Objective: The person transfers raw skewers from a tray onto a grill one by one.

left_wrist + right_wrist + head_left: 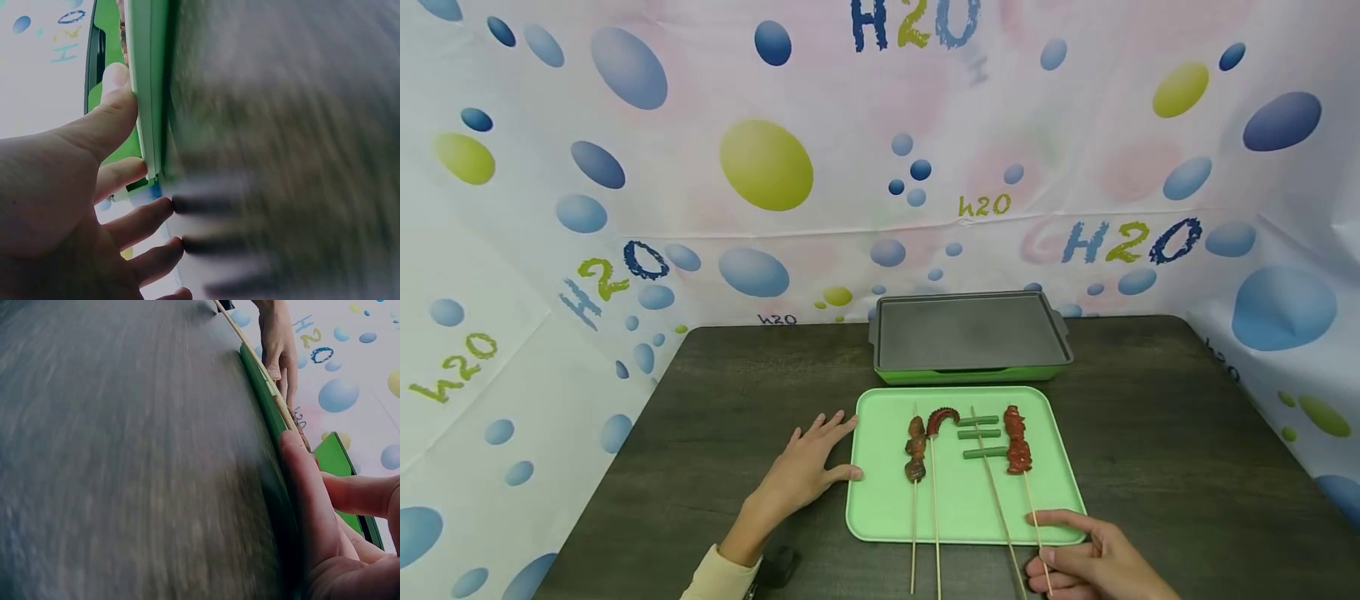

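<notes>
A light green tray (pixel 880 508) lies on the table with several skewers on it, their sticks reaching past its near edge. From left to right they are a skewer of brown chunks (pixel 915 450), one with a curled dark red tentacle (pixel 942 414), one with green bean pieces (pixel 979 434) and a red meat skewer (pixel 1017 440). My right hand (pixel 1097 557) pinches the lower stick of the red meat skewer between thumb and fingers, at the tray's near right corner. Fingers spread, my left hand (pixel 805 469) rests at the tray's left edge, its thumb tip on the rim.
Behind the tray stands a green grill box with a flat grey plate (pixel 970 333) on top. The dark wooden table (pixel 737 392) extends to both sides. A white backdrop with printed bubbles (pixel 767 167) encloses the table at the back and sides.
</notes>
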The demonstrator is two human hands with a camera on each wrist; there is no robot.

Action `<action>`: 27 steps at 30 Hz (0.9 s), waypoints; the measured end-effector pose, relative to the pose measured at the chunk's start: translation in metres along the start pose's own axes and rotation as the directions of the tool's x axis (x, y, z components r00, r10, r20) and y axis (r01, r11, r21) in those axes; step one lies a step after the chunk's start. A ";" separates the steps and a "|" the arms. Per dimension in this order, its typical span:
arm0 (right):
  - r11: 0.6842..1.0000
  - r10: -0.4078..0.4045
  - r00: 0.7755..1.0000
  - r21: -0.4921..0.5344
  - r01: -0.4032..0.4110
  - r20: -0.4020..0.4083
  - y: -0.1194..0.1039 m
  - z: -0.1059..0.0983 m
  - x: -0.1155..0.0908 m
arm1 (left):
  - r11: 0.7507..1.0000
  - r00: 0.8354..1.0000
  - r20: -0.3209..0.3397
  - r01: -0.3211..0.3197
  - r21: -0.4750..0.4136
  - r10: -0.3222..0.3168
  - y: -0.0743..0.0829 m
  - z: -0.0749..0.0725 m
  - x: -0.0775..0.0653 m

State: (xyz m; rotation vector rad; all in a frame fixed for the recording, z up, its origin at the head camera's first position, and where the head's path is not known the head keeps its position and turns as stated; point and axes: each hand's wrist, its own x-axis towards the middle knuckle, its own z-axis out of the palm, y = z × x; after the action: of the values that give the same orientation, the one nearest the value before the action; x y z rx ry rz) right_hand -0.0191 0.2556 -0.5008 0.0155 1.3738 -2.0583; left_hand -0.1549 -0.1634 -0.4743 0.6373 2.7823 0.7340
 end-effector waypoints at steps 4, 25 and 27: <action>1.000 -0.002 1.000 -0.013 0.002 0.010 -0.001 -0.004 -0.002 | 1.000 1.000 -0.001 -0.004 0.008 0.004 0.004 0.003 0.003; 0.996 -0.053 0.998 -0.070 0.056 0.044 -0.020 0.001 -0.009 | 1.000 1.000 -0.005 -0.002 0.014 0.002 0.019 0.010 0.015; 0.993 -0.067 0.997 -0.093 0.071 0.045 -0.023 0.005 -0.007 | 1.000 1.000 -0.002 0.001 0.014 -0.001 0.019 0.010 0.016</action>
State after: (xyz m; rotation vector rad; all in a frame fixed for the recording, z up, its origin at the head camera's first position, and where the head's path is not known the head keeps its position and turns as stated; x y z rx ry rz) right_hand -0.0237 0.2602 -0.4770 -0.1169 1.4627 -2.0359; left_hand -0.1596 -0.1376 -0.4744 0.6373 2.7917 0.7162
